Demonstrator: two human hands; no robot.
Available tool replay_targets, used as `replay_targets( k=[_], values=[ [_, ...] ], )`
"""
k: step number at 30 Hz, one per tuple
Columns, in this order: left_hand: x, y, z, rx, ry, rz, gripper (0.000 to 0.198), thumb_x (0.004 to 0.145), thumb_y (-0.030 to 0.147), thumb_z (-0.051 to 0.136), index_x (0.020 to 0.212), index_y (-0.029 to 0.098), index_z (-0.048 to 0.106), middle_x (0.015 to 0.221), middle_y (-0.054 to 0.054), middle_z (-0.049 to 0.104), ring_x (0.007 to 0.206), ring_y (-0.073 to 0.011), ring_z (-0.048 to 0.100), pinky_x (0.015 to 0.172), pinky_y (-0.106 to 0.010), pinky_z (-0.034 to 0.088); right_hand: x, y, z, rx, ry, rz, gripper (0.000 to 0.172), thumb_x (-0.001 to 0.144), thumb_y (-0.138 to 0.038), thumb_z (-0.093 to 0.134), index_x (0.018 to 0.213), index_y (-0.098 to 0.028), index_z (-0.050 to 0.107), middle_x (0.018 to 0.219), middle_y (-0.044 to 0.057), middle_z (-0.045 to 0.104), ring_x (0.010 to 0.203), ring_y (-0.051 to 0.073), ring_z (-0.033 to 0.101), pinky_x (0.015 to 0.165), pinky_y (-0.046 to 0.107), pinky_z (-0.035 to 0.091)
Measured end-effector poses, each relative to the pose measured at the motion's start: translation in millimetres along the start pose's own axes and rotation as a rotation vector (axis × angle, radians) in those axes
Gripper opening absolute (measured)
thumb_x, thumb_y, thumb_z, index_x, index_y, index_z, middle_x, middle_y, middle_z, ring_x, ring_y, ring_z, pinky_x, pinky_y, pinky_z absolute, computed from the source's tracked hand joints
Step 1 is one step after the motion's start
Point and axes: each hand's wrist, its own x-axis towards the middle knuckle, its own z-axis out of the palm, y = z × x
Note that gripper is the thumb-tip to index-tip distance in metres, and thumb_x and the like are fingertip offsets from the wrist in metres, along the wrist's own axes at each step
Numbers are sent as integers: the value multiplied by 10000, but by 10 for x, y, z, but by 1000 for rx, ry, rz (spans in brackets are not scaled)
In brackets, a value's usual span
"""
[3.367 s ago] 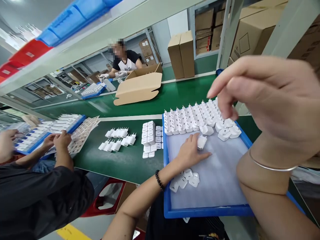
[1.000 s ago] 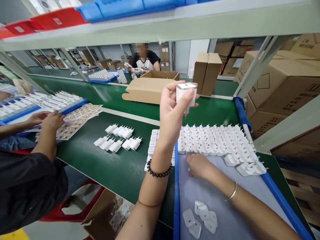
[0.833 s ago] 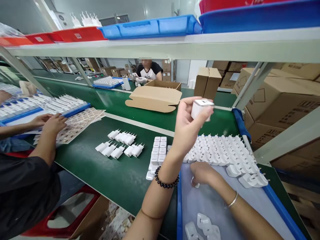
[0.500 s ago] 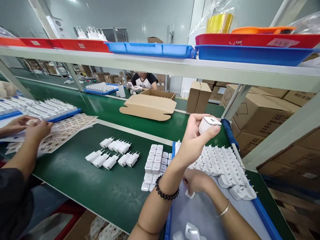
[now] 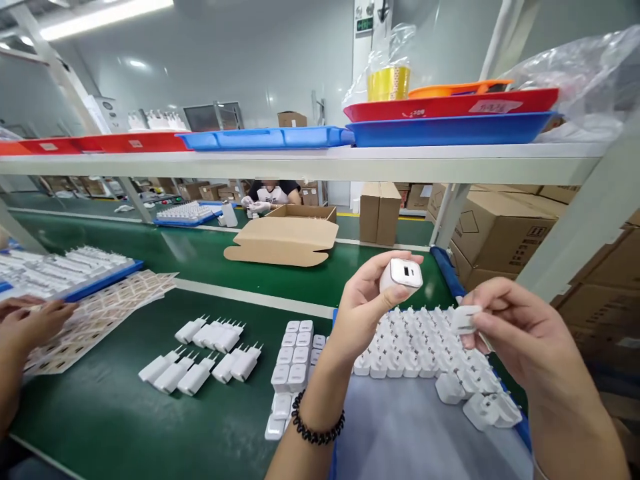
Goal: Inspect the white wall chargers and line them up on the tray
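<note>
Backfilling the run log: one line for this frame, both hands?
left hand: holds upper charger, port toward camera | right hand: holds lower charger | below: charger rows on tray

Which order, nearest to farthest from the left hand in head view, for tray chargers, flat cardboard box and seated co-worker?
1. Tray chargers, just under the left hand.
2. Flat cardboard box, farther back, to the left.
3. Seated co-worker, behind that box.
</note>
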Motion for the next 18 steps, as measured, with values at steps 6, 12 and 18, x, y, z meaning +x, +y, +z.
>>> replay_targets(
  k=[6,12,18],
  values=[
    [19,-153,44,-81,-112,-82,415,942,494,705,1229,194,719,1053,-105,764,835,-191,660,806,-313,521,26,-89,104,201,262,-2,221,712,-312,956,856,-250,801,760,-10,704,639,66,625,602,114,544],
    [-13,-151,91,-64,-192,-82,452,911,446,759,1278,220,624,975,-70,710,817,-181,644,764,-299,522,-37,-88,237,252,257,104,199,767,-368,913,788,-219,785,685,-8,620,589,74,548,563,158,507],
    [-35,-138,160,33,-167,-149,421,791,288,883,1136,218,653,1023,-48,695,875,-161,641,744,-248,528,-65,-72,321,356,168,137,189,813,-359,861,781,-213,746,672,-11,546,576,83,473,535,175,452]
  ],
)
